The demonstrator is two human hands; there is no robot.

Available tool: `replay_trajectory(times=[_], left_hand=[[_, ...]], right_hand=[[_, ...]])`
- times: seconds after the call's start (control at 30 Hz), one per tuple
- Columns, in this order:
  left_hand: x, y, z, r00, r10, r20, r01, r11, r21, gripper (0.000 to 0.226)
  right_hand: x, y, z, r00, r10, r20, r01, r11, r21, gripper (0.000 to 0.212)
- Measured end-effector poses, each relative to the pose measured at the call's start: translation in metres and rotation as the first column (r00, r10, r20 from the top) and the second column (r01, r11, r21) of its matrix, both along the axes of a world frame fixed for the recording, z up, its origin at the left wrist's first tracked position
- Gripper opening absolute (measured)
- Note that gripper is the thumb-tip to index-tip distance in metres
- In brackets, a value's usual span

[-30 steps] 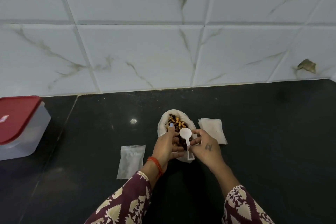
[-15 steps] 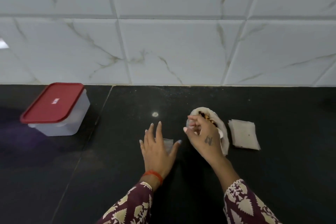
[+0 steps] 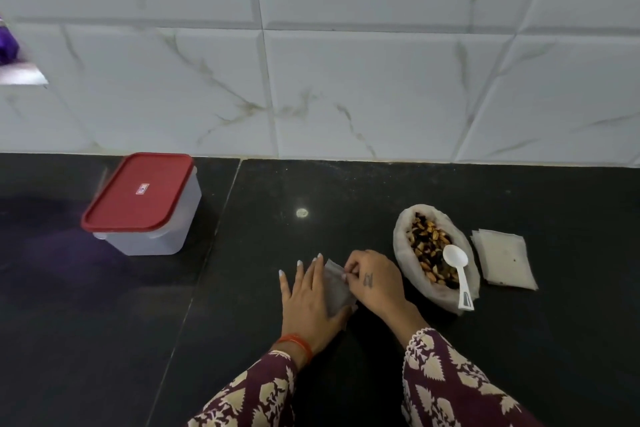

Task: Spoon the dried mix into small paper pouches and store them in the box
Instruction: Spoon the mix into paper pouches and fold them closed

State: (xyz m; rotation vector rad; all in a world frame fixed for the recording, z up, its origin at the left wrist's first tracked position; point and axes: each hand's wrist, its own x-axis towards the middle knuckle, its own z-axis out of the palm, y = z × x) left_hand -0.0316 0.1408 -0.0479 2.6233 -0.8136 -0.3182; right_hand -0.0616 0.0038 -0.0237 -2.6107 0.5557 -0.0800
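A small paper pouch lies flat on the black counter between my hands. My left hand rests on its left side with straight fingers. My right hand pinches the pouch's top right edge with curled fingers. To the right, an open white bag of dried mix holds brown and dark pieces, with a white plastic spoon lying in it, handle towards me. A stack of blank paper pouches sits right of the bag. The clear box with a red lid stands shut at the left.
The black counter meets a white marble-tiled wall behind. A seam in the counter runs diagonally between the box and my hands. A purple object shows at the far left edge.
My right hand left the spoon in the mix bag and moved to the pouch. My left hand went from the bag to the pouch. The view swung left.
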Motion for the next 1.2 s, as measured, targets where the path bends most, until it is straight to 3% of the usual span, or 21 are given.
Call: replay_trajectory(times=[0.27, 0.4, 0.5, 0.57, 0.9, 1.03, 1.1, 1.2], left_hand=[[0.015, -0.013, 0.027, 0.994, -0.106, 0.027, 0.109, 0.977, -0.182, 0.096], [0.014, -0.018, 0.037, 0.977, -0.201, 0.075, 0.214, 0.941, -0.262, 0.103], [0.011, -0.021, 0.042, 0.964, -0.252, 0.085, 0.266, 0.92, -0.287, 0.101], [0.011, -0.022, 0.044, 0.958, -0.282, 0.061, 0.286, 0.903, -0.321, 0.101], [0.012, -0.04, 0.055, 0.922, -0.376, 0.091, 0.381, 0.84, -0.386, 0.085], [0.005, -0.044, 0.052, 0.929, -0.37, -0.026, 0.317, 0.828, -0.462, 0.08], [0.002, -0.047, 0.049, 0.938, -0.345, -0.046, 0.28, 0.828, -0.485, 0.077], [-0.001, -0.052, 0.045, 0.94, -0.327, -0.097, 0.246, 0.847, -0.472, 0.074]], right_hand=[[-0.019, -0.007, 0.031, 0.97, -0.161, 0.184, 0.078, 0.916, 0.394, 0.005], [-0.037, -0.02, 0.051, 0.997, -0.033, 0.072, -0.008, 0.865, 0.501, 0.021], [-0.043, -0.027, 0.06, 0.994, -0.108, -0.027, 0.094, 0.69, 0.717, 0.026], [-0.046, -0.03, 0.062, 0.987, -0.158, -0.022, 0.116, 0.614, 0.781, 0.027], [-0.062, -0.037, 0.081, 0.983, -0.159, 0.088, 0.08, 0.815, 0.574, 0.018], [-0.069, -0.046, 0.079, 0.989, -0.137, 0.053, 0.069, 0.755, 0.652, 0.014], [-0.077, -0.06, 0.079, 0.96, -0.271, 0.063, 0.182, 0.784, 0.593, 0.012], [-0.095, -0.085, 0.076, 0.849, -0.525, 0.063, 0.5, 0.835, 0.229, 0.018]])
